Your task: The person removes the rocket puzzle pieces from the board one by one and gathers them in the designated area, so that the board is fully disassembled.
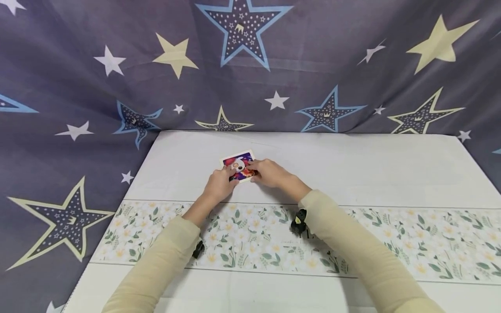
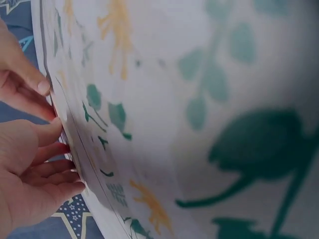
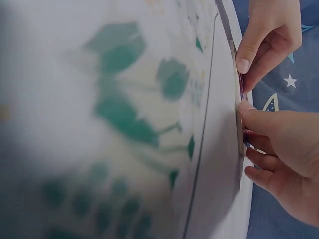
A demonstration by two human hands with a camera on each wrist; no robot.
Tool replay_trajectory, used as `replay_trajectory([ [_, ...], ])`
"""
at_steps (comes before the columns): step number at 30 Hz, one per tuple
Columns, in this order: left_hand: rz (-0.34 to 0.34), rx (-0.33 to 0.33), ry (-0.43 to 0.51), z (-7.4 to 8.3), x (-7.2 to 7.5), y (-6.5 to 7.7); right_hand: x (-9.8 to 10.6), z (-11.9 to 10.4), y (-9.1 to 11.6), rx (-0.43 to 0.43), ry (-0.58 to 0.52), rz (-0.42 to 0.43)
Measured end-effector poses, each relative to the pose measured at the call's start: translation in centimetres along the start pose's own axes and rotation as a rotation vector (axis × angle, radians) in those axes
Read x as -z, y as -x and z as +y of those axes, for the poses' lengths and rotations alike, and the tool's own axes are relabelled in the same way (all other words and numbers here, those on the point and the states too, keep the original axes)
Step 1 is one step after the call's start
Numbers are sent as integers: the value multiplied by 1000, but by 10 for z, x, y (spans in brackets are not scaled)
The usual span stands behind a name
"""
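Note:
A small square picture board with a cream border and a colourful print, mostly purple and red with a white round figure, lies on the far part of the table. My left hand holds it at the near left corner, fingers over the printed face and thumb by the near edge. At the right side my right hand grips it, fingertips on the print and thumb low at the edge. Seen edge-on in the right wrist view, the board is thin, between the two hands. Fingers cover part of the print.
The white table carries a floral band across its middle. A dark star-patterned cloth hangs behind and at the left. Black devices sit under both wrists, close to the tabletop.

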State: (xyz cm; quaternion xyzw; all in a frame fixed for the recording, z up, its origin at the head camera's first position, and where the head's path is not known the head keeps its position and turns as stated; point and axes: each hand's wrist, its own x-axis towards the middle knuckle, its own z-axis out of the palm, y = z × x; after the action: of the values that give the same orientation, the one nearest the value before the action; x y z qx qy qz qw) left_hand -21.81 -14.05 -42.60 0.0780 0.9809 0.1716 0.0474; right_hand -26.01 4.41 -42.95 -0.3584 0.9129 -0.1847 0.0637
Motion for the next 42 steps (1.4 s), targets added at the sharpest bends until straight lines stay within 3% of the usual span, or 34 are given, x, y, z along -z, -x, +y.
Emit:
replay_trajectory([
  [11, -17, -166, 45, -1, -1, 3, 8, 6, 32, 63, 73, 42],
  [23, -141, -332, 54, 13, -5, 8, 14, 16, 79, 118, 62, 65],
  [31, -132, -406, 15, 24, -11, 25, 14, 10, 104, 77, 39, 14],
  [36, -105, -438, 19, 31, -14, 31, 14, 5, 117, 35, 50, 26],
  [42, -118, -453, 41, 39, -20, 36, 12, 1, 132, 5, 61, 44],
])
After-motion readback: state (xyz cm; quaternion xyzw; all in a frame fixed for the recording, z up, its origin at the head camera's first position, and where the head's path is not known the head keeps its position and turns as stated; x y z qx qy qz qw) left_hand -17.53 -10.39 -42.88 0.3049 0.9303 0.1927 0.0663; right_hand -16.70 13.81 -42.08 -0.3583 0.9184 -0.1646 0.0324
